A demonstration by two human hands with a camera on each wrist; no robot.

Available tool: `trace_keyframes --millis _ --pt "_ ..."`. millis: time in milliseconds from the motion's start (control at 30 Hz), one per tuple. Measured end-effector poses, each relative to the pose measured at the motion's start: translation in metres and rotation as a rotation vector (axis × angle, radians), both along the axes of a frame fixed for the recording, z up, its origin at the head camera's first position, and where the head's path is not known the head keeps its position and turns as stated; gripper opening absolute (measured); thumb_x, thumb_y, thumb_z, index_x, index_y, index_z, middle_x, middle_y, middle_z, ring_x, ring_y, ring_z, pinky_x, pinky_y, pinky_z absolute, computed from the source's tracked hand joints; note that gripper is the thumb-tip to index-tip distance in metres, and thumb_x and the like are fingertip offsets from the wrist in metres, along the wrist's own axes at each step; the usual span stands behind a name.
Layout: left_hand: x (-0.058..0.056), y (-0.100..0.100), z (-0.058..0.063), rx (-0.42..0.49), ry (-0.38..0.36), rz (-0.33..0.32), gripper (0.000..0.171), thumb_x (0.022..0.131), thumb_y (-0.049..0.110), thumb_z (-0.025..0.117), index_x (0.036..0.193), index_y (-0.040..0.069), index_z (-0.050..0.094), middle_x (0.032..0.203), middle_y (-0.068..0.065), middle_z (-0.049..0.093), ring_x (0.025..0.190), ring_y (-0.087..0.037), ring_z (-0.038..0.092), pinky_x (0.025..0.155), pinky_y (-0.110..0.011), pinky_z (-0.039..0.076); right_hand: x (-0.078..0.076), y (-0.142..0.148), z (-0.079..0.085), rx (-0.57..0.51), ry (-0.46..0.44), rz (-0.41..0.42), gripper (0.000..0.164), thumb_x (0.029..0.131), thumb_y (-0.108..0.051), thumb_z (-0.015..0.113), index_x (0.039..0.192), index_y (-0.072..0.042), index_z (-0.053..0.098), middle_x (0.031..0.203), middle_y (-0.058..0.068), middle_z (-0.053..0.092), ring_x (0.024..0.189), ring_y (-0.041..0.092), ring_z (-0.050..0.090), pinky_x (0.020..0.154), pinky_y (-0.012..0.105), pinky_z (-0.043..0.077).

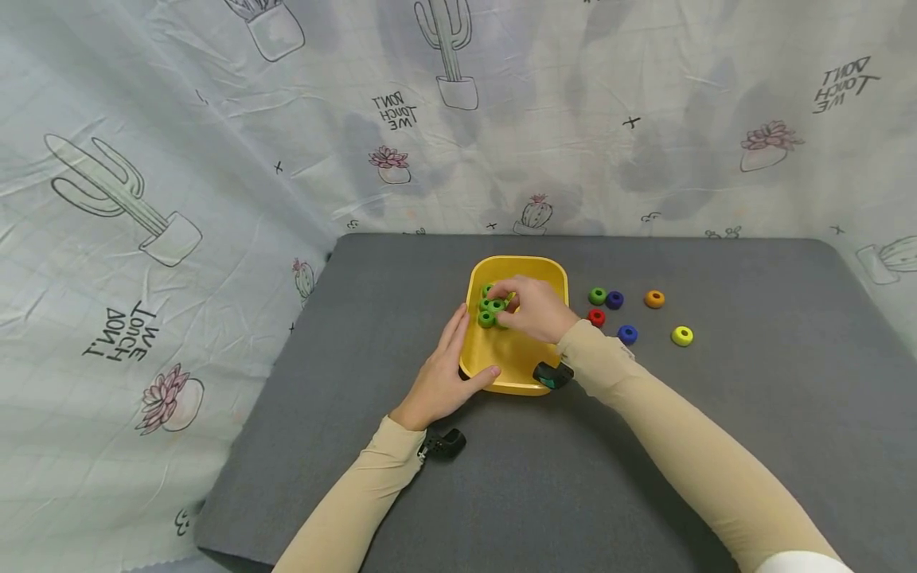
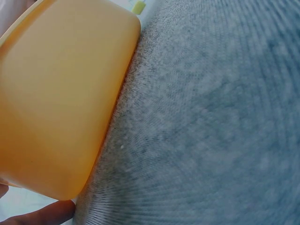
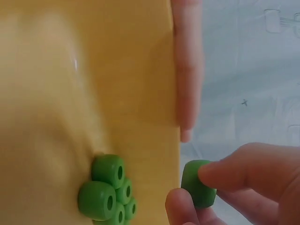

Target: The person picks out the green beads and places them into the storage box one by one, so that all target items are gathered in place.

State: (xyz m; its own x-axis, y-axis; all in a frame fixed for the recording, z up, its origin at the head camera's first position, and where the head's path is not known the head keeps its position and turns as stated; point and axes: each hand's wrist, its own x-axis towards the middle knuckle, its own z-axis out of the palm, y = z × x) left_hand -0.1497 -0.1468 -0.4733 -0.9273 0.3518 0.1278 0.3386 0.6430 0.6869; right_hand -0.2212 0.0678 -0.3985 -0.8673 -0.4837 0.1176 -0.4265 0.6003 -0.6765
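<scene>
A yellow plastic tray [image 1: 516, 362] stands on the grey table. My left hand [image 1: 442, 374] lies against its left side, fingers stretched along the wall and thumb at the front rim. Over the tray, my right hand [image 1: 536, 310] pinches a green bead [image 3: 201, 194] between thumb and fingers, as the right wrist view shows. Several more green beads [image 1: 486, 319], barrel-shaped with a hole through each, sit clustered inside near the tray's left wall. The right hand partly hides this cluster from the head camera.
Right of the tray, loose beads lie on the table [image 1: 752, 446]: green [image 1: 598, 296], dark blue [image 1: 614, 300], orange [image 1: 655, 299], red [image 1: 596, 317], blue [image 1: 627, 335] and yellow [image 1: 683, 336]. A white cloth [image 1: 573, 119] printed with cacti hangs behind and at the left.
</scene>
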Motion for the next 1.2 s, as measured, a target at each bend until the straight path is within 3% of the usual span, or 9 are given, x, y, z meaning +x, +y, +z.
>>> trace_keyframes --millis 200,533,800,1200 --pt "0.000 -0.001 0.000 0.000 0.005 -0.004 0.102 0.097 0.059 0.065 0.169 0.015 0.009 0.177 0.004 0.003 0.156 -0.023 0.031 0.118 -0.055 0.040 -0.010 -0.011 -0.006 0.056 -0.056 0.020 0.028 0.092 -0.005 0.076 0.120 -0.004 0.075 0.117 0.014 0.073 0.092 0.025 0.070 0.089 0.041 0.059" --pt "0.001 -0.002 -0.001 -0.002 0.011 -0.016 0.100 0.097 0.056 0.066 0.169 0.015 0.010 0.177 0.010 -0.001 0.154 -0.024 0.036 0.116 -0.053 0.043 -0.017 -0.023 -0.023 0.187 -0.033 0.110 0.024 0.091 -0.008 0.080 0.115 -0.005 0.076 0.111 0.009 0.076 0.104 0.025 0.068 0.096 0.041 0.056" --pt "0.001 -0.003 -0.001 0.009 0.022 -0.019 0.101 0.097 0.057 0.066 0.169 0.012 0.011 0.177 0.009 0.001 0.155 -0.025 0.034 0.117 -0.054 0.042 -0.017 -0.029 -0.028 0.244 -0.010 0.123 0.022 0.089 -0.010 0.081 0.111 -0.007 0.078 0.101 0.008 0.076 0.091 0.023 0.064 0.089 0.040 0.056" --pt "0.000 -0.003 -0.002 0.002 0.017 -0.015 0.102 0.096 0.060 0.064 0.169 0.014 0.010 0.177 0.008 0.001 0.156 -0.024 0.032 0.117 -0.055 0.041 -0.015 -0.025 -0.024 0.246 -0.032 0.100 0.024 0.090 -0.011 0.080 0.114 -0.007 0.078 0.102 0.009 0.075 0.092 0.024 0.065 0.089 0.040 0.056"
